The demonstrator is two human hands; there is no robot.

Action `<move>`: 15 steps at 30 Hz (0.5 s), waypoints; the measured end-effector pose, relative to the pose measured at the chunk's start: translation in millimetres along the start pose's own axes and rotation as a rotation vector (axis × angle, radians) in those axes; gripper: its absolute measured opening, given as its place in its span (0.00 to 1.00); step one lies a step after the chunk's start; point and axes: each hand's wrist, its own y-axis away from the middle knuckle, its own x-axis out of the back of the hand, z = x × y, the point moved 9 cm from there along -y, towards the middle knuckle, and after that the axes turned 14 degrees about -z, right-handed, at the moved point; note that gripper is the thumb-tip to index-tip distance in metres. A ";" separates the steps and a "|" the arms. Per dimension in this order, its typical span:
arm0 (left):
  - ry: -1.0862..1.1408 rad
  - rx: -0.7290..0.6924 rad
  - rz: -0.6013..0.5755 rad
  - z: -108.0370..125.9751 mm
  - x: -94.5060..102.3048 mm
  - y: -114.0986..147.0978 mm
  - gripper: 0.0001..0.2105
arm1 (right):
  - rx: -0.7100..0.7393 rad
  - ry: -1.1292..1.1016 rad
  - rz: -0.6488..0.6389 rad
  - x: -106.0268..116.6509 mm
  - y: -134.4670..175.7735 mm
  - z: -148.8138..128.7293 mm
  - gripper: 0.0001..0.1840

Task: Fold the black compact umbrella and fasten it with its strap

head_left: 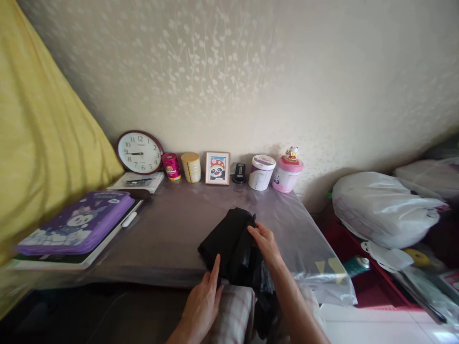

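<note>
A black folded fabric item [229, 239], which looks like a soft bag, lies at the near edge of the table. Its lower part hangs over the edge toward my lap, and darker, shinier folds show on its right side. My right hand [264, 242] grips its upper right edge between thumb and fingers. At its near left corner is my left hand [205, 297], index finger stretched along the fabric and the other fingers curled; a bit of black material shows between index finger and thumb. What lies under the folds is hidden.
Along the wall stand a clock [140, 152], a pink tin [171, 166], a yellow-lidded can [191, 167], a panda picture frame [217, 168] and two tubs. A purple case [77, 222] lies left. A red crate [373, 286] and white plastic bag [383, 208] stand right.
</note>
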 end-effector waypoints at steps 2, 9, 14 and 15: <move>0.012 0.001 -0.018 -0.8 0.3 -0.9 0.29 | 0.035 0.030 0.021 -6.0 -9.7 0.1 0.25; 0.056 -0.034 -0.074 -4.3 2.7 -5.3 0.30 | 0.070 0.147 0.057 -24.8 -36.9 8.0 0.27; 0.068 -0.036 -0.091 -10.4 1.7 -8.0 0.29 | 0.056 0.251 0.043 -30.5 -50.5 16.3 0.27; 0.081 -0.034 -0.087 -11.5 1.2 -8.0 0.29 | 0.047 0.275 0.040 -31.5 -52.3 17.7 0.27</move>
